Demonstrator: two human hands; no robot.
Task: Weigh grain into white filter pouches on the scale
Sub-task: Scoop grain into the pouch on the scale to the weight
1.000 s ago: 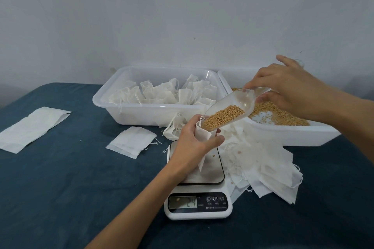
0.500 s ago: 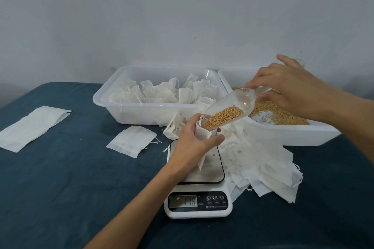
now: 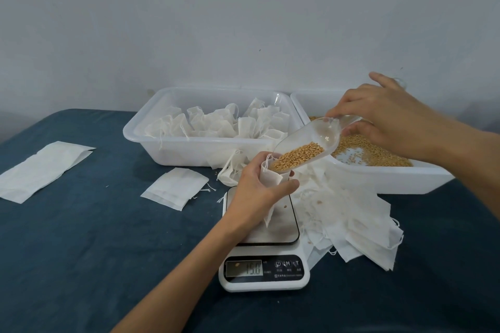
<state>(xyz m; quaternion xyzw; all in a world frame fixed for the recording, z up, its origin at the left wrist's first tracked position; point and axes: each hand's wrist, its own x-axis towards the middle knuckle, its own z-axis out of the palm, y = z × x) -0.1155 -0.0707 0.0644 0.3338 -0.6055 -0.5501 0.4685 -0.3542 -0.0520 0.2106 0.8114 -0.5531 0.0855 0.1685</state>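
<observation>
Left grip (image 3: 255, 189) clasps pouch (image 3: 270, 180) upright over scale (image 3: 263, 259), near table's front edge. Right grip (image 3: 378, 119) pinches scoop (image 3: 311, 143) handle, grain (image 3: 299, 155) at pouch mouth. Display blurred.

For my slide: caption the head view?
Right hand tips scoop of grain into pouch held by left hand over scale.
</observation>
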